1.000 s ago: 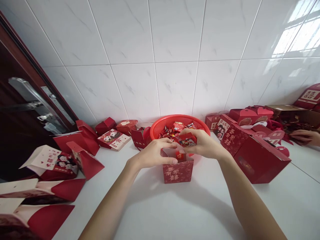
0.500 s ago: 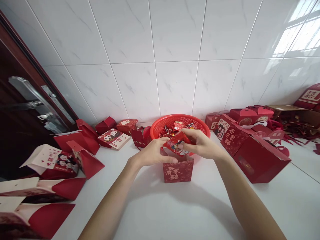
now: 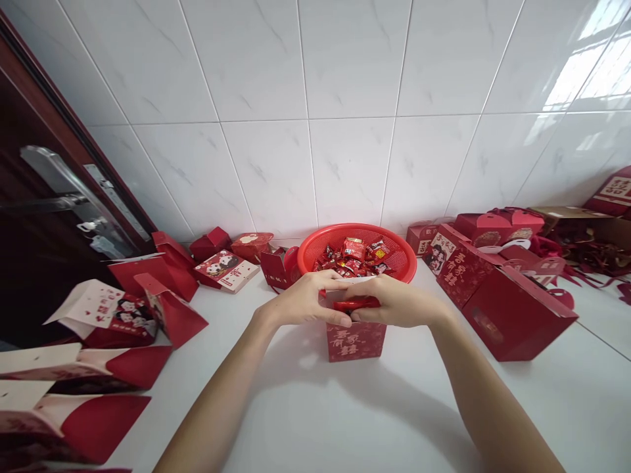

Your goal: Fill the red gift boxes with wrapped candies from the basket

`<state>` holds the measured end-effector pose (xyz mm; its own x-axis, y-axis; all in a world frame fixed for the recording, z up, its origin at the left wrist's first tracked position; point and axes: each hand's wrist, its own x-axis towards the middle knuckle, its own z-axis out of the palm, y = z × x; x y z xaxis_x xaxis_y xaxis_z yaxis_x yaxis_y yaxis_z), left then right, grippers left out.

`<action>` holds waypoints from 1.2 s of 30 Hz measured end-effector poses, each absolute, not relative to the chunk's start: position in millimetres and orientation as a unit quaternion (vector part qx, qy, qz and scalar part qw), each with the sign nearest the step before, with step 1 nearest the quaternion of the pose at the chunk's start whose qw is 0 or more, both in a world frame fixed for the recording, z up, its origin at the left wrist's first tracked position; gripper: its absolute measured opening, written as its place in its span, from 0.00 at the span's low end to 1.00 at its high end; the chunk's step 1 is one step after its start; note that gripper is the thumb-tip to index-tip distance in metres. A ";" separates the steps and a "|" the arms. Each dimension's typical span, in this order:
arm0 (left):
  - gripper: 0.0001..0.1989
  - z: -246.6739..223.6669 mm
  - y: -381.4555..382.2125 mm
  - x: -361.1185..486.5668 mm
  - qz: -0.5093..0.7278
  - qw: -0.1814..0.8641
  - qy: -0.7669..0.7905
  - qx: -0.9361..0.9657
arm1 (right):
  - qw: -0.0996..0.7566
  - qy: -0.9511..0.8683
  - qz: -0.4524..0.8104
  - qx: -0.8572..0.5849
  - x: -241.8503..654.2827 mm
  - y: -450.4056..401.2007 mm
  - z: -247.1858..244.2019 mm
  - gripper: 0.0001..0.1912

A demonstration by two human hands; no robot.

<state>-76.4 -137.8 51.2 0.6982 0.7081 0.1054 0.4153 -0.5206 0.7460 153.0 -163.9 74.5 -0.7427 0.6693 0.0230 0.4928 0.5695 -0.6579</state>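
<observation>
A red patterned box (image 3: 357,341) with pale characters stands upright on the white table, its top open. My left hand (image 3: 308,299) grips the box's left upper edge, thumb on the front. At the box's mouth, a shiny red packet (image 3: 355,304) lies partly inside, held by my right hand (image 3: 397,301). The fingertips of both hands are close together over the front rim. Just behind the box sits a red plastic basket (image 3: 405,253) with several red wrapped sweets (image 3: 353,249).
Several red boxes, one with pandas (image 3: 224,268), stand at the left near a dark door (image 3: 29,263). On the right are a large red box (image 3: 517,315), more small boxes (image 3: 480,228) and a cardboard carton (image 3: 562,212) with ribbons. A tiled wall rises behind.
The red packet has gone down into the box's mouth and tilted flatter. My right hand has lowered with it, closer to my left hand. The view has shifted slightly.
</observation>
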 end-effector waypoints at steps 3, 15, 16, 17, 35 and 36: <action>0.26 51.9 -138.8 -76.5 0.202 0.369 0.339 0.841 | 0.177 -0.864 0.336 -0.330 158.1 -165.4 76.8 0.13; 0.31 48.5 -135.9 -77.7 0.213 0.359 0.349 0.839 | 0.114 -0.900 0.280 -0.314 160.8 -171.3 80.0 0.12; 0.31 49.7 -136.8 -77.2 0.210 0.359 0.347 0.841 | 0.134 -0.896 0.277 -0.319 161.3 -171.8 80.9 0.11; 0.30 51.0 -137.7 -76.5 0.206 0.361 0.343 0.843 | 0.161 -0.891 0.275 -0.324 162.7 -172.4 82.2 0.11; 0.33 56.0 -142.2 -79.6 0.162 0.329 0.397 0.842 | 0.266 -0.843 0.183 -0.430 188.1 -163.9 83.3 0.13; 0.32 55.5 -142.1 -79.2 0.164 0.330 0.393 0.842 | 0.251 -0.847 0.181 -0.432 187.8 -162.6 82.0 0.14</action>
<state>-79.2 -142.1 55.5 0.6371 0.7706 0.0163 0.5540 -0.4725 0.6854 187.8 -162.6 82.0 -0.5006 0.8227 0.2694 0.6406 0.5613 -0.5240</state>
